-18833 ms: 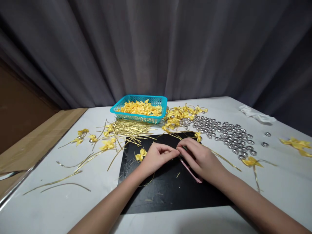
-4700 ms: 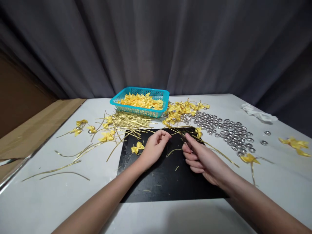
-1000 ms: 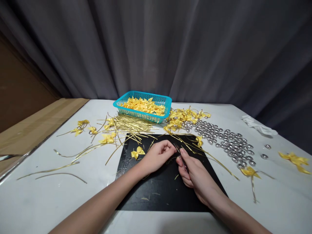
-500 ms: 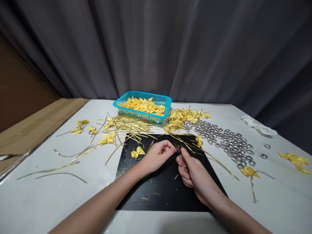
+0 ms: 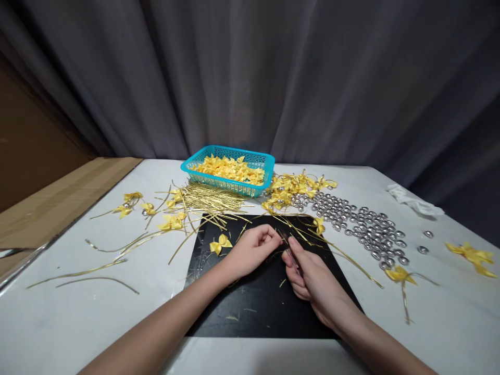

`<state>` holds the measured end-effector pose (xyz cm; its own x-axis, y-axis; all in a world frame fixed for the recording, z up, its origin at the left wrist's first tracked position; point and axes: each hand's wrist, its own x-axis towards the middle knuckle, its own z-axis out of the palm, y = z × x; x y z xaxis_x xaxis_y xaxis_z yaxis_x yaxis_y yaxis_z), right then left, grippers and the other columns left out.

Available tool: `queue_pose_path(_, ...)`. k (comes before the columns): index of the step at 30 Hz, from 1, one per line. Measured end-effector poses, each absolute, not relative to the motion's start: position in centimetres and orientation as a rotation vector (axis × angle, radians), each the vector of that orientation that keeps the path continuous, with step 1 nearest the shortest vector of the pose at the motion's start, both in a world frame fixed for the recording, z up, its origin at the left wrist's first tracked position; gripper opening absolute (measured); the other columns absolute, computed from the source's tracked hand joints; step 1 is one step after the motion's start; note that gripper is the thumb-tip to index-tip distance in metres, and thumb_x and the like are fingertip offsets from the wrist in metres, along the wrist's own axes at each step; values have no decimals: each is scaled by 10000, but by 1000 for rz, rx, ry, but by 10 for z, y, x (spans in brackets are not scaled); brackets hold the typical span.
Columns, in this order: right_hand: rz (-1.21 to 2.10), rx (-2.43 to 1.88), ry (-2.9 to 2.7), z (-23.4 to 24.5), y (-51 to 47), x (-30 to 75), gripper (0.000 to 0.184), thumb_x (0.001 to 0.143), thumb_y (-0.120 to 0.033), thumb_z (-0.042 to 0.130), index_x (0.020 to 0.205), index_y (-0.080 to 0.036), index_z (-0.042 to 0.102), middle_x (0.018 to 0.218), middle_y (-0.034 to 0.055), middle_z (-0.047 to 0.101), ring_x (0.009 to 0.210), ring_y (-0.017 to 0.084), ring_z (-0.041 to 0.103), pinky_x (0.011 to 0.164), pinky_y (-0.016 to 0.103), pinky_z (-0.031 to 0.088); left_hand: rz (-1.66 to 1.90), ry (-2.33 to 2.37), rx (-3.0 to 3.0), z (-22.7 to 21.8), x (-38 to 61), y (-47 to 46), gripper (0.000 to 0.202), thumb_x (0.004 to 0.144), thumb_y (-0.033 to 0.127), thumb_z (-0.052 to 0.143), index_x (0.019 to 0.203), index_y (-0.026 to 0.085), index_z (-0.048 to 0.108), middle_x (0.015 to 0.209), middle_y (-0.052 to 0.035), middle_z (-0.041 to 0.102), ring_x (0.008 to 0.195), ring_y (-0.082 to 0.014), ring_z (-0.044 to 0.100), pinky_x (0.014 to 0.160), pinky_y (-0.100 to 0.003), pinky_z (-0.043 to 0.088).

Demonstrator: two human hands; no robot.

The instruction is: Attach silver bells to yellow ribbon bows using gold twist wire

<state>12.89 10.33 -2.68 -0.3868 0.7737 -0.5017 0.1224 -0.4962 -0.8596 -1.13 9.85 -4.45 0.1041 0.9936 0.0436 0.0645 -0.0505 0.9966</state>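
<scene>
My left hand [image 5: 255, 250] is closed in a pinch above a black mat [image 5: 250, 297]. A thin gold cord end [image 5: 278, 233] pokes out at its fingertips. Close beside it, my right hand [image 5: 308, 271] is wrapped round a small tool [image 5: 294, 260] with a dark narrow tip and a pale, shiny handle. The tool's tip meets the cord near my left fingertips; its exact kind is mostly hidden by my fingers. A yellow ribbon flower [image 5: 221, 244] lies on the mat just left of my left hand. Small gold scraps [image 5: 232, 318] are scattered on the mat.
Behind the mat stands a turquoise basket [image 5: 228, 183] of yellow ribbon pieces, with a pile of gold cords [image 5: 213, 200] before it. Silver beads [image 5: 371, 226] spread to the right, near finished-looking yellow flowers [image 5: 289, 190]. A white cloth [image 5: 414, 200] lies far right.
Both hands stay almost in place. The tool's tip and the cord end between my fingertips have shifted very slightly.
</scene>
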Motion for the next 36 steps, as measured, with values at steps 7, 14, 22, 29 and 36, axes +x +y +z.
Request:
queue_pose_path(7, 1925, -1395, -1245, -27, 101, 129, 572, 655, -738, 493, 682, -181, 368, 405, -113, 259, 333, -7, 116, 368, 143, 56, 1133, 1159, 1341, -45, -12, 99, 224, 808, 366, 498, 714, 163, 492, 656, 37, 444, 616, -106, 402, 610, -231, 330)
queue_pose_path(14, 1193, -1504, -1880, -29, 117, 141, 435, 808, -580, 421, 639, -183, 363, 502, -36, 356, 434, 71, 291, 444, 195, 205, 1126, 1183, 1338, -44, -12, 99, 210, 810, 343, 504, 702, 164, 485, 633, 46, 416, 594, -100, 377, 586, -225, 309)
queue_pose_path(22, 81, -1640, -2393, -30, 127, 149, 164, 842, -343, 483, 833, -187, 533, 863, 62, 607, 610, 179, 556, 488, 246, 277, 1126, 1173, 1350, -47, -12, 99, 204, 808, 341, 512, 710, 162, 504, 641, 40, 440, 596, -102, 395, 579, -223, 313)
queue_pose_path(29, 404, -1179, -2292, -24, 120, 146, 255, 856, -348, 496, 1043, -183, 549, 1000, 70, 612, 704, 164, 575, 563, 262, 395, 1126, 1160, 1344, -45, -12, 98, 270, 807, 412, 518, 695, 167, 506, 627, 29, 477, 606, -114, 447, 575, -226, 336)
queue_pose_path(36, 511, -987, -2295, -24, 123, 148, 155, 903, -267, 439, 865, -180, 561, 838, 46, 600, 572, 117, 481, 558, 246, 362, 1103, 1096, 1333, -41, -11, 96, 285, 822, 419, 504, 716, 154, 499, 624, 31, 476, 569, -103, 441, 565, -230, 320)
